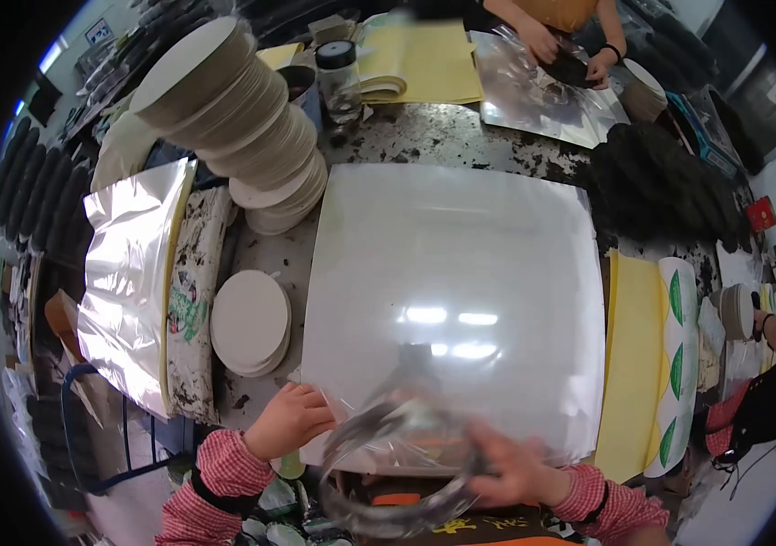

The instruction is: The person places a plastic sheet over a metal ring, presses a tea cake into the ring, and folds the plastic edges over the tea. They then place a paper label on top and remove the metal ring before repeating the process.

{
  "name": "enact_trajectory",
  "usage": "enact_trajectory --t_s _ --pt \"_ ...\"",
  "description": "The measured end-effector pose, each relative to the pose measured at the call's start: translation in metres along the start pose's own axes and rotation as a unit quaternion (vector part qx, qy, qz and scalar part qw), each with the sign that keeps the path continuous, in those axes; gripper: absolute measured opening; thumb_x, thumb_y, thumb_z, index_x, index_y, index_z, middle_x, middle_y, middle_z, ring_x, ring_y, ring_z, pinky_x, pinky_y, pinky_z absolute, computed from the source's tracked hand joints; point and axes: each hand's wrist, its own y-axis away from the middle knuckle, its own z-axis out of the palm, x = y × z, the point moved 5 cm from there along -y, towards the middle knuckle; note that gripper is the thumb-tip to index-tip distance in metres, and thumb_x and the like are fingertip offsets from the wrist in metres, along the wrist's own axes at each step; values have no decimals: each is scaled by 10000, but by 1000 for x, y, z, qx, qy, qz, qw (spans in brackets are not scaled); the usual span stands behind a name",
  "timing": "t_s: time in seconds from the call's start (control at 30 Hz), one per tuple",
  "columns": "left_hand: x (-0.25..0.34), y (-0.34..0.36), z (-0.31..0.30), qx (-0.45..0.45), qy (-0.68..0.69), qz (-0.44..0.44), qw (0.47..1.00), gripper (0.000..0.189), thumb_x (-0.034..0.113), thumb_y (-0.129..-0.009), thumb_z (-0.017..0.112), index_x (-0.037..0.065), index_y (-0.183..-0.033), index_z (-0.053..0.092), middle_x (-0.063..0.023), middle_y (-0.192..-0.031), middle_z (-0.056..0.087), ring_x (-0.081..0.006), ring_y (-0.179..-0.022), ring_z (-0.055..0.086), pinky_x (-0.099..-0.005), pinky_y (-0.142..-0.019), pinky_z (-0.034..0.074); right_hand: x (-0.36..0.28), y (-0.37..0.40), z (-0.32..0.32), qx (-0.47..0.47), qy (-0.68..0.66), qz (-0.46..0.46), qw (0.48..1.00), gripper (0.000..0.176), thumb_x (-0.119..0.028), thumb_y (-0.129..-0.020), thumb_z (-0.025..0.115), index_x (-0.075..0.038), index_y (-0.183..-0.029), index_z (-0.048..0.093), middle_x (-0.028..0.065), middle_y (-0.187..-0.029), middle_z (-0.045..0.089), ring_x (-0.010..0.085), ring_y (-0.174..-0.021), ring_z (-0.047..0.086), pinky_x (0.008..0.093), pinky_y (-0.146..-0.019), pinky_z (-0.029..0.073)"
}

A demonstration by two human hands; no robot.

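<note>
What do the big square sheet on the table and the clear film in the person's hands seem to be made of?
Square sheet: probably metallised foil or foil-faced paper. It is smooth and glossy, with bright mirror-like reflections. Clear film: likely thin plastic. It is see-through and crinkled, with sharp glints, though motion blur leaves this uncertain.

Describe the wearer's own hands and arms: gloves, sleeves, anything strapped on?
No gloves: left hand and right hand are bare, the right one blurred. Both arms wear red-and-white checked sleeves, left sleeve and right sleeve, gathered at the wrist. A black band circles the left sleeve at the forearm; a similar dark band sits near the right cuff. No markings visible.
</note>
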Motion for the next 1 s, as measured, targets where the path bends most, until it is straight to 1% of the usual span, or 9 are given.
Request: enact_trajectory --t_s 0.17,0.3,0.47,0.5,0.6,0.7,0.73,0.77,1.0 --pt "50 -18 -64 127 -18 11 992 108 78 -763 718 87 -857 667 -85 -846 600 -282 -839 589 -401 -721 475 -30 -62 36 -103 267 -204 936 601 -239 -885 679 15 -1385 464 292 -1496 359 373 -1308 501 423 -1097 406" --pt "51 6 -6 11 -113 97 989 40 94 -810 676 106 -824 641 -86 -842 589 -276 -817 589 -383 -755 481 8 -74 -74 225 308 -42 923 646 -271 -801 816 4 -1306 520 296 -1455 349 392 -1156 557 451 -904 510" --pt "17 2 -17 -92 -115 -60 987 486 186 -891 677 34 -1346 595 -183 -1192 637 -358 -1141 587 -418 -966 470 102 31 -33 304 372 -45 876 617 -287 -874 742 -6 -1353 473 296 -1427 396 341 -1050 580 466 -884 506" --pt "11 -1 -37 -9 -201 -69 977 547 211 -883 678 36 -1384 552 -182 -1263 602 -355 -1190 562 -421 -983 459 182 26 27 135 92 186 969 642 -239 -896 689 44 -1420 448 232 -1546 307 445 -1400 351 453 -1098 385" --pt "-32 -2 -66 132 -388 -248 878 662 278 -905 646 19 -1469 417 -183 -1445 486 -330 -1295 504 -425 -1034 428 25 98 3 62 306 -229 922 287 -177 -971 517 -128 -1210 668 41 -1146 693 212 -962 674 387 -800 541" --pt "-73 18 -39 62 -430 -263 862 661 312 -925 617 2 -1466 399 -183 -1507 426 -320 -1323 486 -414 -1061 415 13 127 -49 -178 319 11 931 244 -160 -916 594 -99 -1129 695 78 -1121 690 241 -1002 673 378 -867 548" --pt "-69 14 -40 61 -430 -253 864 661 312 -925 617 2 -1466 399 -183 -1507 426 -320 -1323 486 -414 -1061 415 0 119 -100 18 456 -133 880 326 -200 -873 676 -125 -1190 672 14 -783 676 210 -629 658 342 -523 514" --pt "-65 13 -41 47 -433 -263 861 652 321 -933 607 -1 -1462 404 -186 -1501 432 -316 -1322 489 -404 -1059 421 15 106 -150 148 491 -67 856 303 -211 -866 700 -80 -1137 668 137 -1012 678 278 -920 674 410 -782 544" --pt "-93 31 -47 115 -219 -254 935 555 350 -953 591 33 -1400 504 -202 -1386 547 -338 -1140 615 -415 -898 528 45 9 -537 726 389 -16 567 183 -181 -921 637 -10 -969 678 185 -962 692 328 -872 671 405 -775 516"
